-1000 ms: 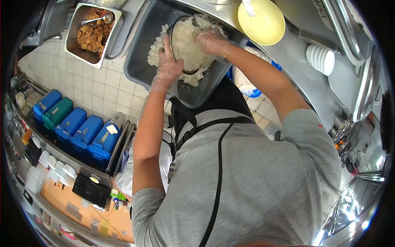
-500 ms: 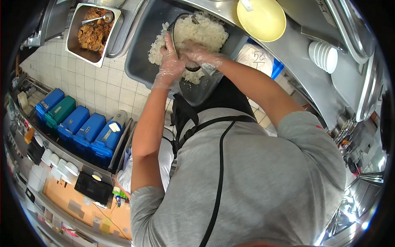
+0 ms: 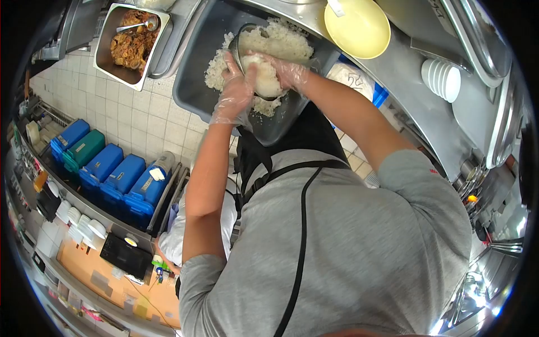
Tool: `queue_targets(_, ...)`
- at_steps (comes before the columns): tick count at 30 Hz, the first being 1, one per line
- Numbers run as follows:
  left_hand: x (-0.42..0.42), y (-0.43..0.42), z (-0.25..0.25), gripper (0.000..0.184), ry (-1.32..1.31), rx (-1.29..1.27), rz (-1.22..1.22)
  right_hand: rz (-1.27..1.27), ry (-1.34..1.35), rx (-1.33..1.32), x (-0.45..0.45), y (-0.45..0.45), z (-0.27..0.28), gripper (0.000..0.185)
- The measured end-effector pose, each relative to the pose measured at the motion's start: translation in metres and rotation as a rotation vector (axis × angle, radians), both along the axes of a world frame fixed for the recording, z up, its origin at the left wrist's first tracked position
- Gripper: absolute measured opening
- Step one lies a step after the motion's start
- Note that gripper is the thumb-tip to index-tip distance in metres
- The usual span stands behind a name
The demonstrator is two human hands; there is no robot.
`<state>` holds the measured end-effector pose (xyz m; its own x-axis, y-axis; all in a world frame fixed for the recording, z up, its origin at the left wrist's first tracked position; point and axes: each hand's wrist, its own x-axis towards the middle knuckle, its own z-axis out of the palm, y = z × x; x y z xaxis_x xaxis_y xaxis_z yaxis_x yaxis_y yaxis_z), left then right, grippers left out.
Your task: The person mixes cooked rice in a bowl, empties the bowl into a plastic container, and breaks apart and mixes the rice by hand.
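Note:
A grey plastic tub (image 3: 193, 84) holds loose white rice (image 3: 286, 45). In it sits a dark-rimmed round bowl (image 3: 234, 51), with a rounded heap of packed rice (image 3: 265, 80) inside. My left hand (image 3: 236, 90), in a clear plastic glove, grips the near left side of the bowl, its thumb toward the rice. From the right, my gloved right hand (image 3: 285, 73) curves around the packed rice, fingers along its far side. The lower part of the bowl is hidden by rice and hands.
Left of the tub stands a steel pan (image 3: 139, 78) of brown cooked food with a ladle (image 3: 150, 23). A yellow bowl (image 3: 357, 28) and stacked white bowls (image 3: 441, 80) are on the steel counter (image 3: 393, 70). A person in white (image 3: 210, 224) is close behind on the left.
My right hand has shifted slightly to the right, and its fingers now curl around a rounded heap of rice that shows more clearly. My left hand stays at the bowl.

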<state>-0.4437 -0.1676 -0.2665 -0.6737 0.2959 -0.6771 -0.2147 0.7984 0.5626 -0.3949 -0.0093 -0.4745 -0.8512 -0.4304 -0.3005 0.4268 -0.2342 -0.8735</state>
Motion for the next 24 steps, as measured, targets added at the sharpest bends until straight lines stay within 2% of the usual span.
queue_targets(2, 0.003, -0.009, -0.003, 0.095, 0.025, 0.08, 0.055, -0.252, -0.925, -0.44, -0.019, 0.011, 0.075, 0.059)
queue_targets(4, 0.004, -0.017, -0.011, 0.09, 0.099, 0.117, 0.065, -0.26, -0.945, -0.463, -0.031, 0.021, 0.112, 0.059)
queue_targets(5, 0.003, -0.018, -0.012, 0.086, 0.173, 0.155, 0.075, -0.268, -0.964, -0.486, -0.036, 0.026, 0.12, 0.06)
queue_targets(8, 0.003, -0.021, -0.013, 0.084, 0.17, 0.141, 0.098, -0.302, -0.978, -0.497, -0.039, 0.039, 0.13, 0.06)
queue_targets(12, 0.007, -0.017, -0.022, 0.084, 0.251, 0.143, 0.055, -0.153, -0.816, -0.527, -0.031, 0.041, 0.076, 0.05)
queue_targets(15, 0.008, -0.013, -0.017, 0.086, 0.195, 0.115, 0.066, -0.124, -0.853, -0.322, -0.022, 0.042, 0.07, 0.043)
queue_targets(17, 0.008, -0.012, -0.014, 0.086, 0.156, 0.077, 0.044, 0.186, 0.435, 0.74, -0.006, 0.043, 0.077, 0.041)
queue_targets(19, 0.009, -0.011, -0.011, 0.086, 0.142, 0.085, 0.046, 0.223, 0.441, 0.662, -0.004, 0.032, 0.063, 0.047)
queue_targets(21, 0.008, -0.015, -0.015, 0.086, 0.134, 0.09, 0.046, 0.033, 0.457, 0.665, -0.001, 0.016, 0.038, 0.035)
queue_targets(22, 0.008, -0.019, -0.025, 0.088, 0.23, 0.103, 0.017, -0.031, 0.463, 0.664, -0.004, 0.008, 0.036, 0.032)
queue_targets(23, 0.007, -0.02, -0.027, 0.089, 0.323, 0.117, -0.012, -0.259, -0.235, 0.279, -0.014, 0.001, 0.051, 0.035)
queue_targets(24, 0.006, -0.022, -0.029, 0.089, 0.322, 0.117, -0.014, -0.326, -0.573, 0.051, -0.022, 0.002, 0.067, 0.038)
